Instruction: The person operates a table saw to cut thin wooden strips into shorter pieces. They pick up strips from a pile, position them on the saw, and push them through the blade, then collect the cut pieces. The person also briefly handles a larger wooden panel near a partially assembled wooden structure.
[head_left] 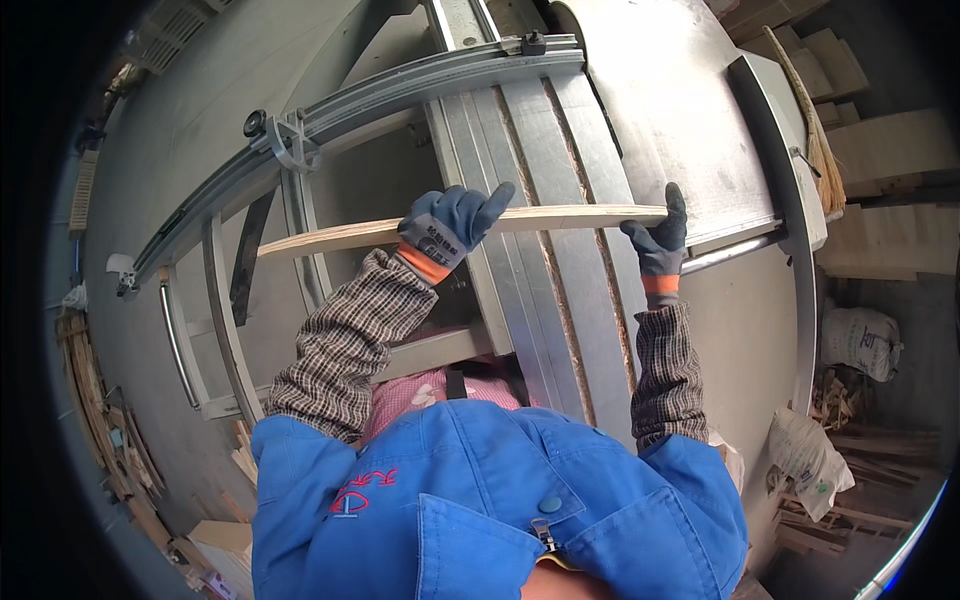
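Jacket: blue (480,480), with a zip and a round button, at the lower edge; pink patterned cloth (405,395) shows beyond it.
Sleeves: brown-checked, the left sleeve (345,335) reaching out at a slant, the right sleeve (668,370) nearly straight.
Left hand: in a grey-blue glove with an orange cuff (440,230), fingers curled around the wooden strip, one digit jutting rightward.
Right hand: gloved alike (660,245), pinching the strip's right end between thumb and fingers.
Wooden strip: long, narrow and pale (560,217), crosswise over the slotted metal table (588,320), its left end out over the open metal frame (228,310); whether it touches the table I cannot tell.
Table slots: two long grooves with brownish debris in them.
Rail: metal (380,95), beyond the strip, carrying a bracket (290,145) with a black knob.
Metal top: broad, bright and smooth (690,110), right of the slotted part.
Surroundings: a straw broom (825,175) and two pale sacks (860,340) at right; wood offcuts (100,420) at far left.
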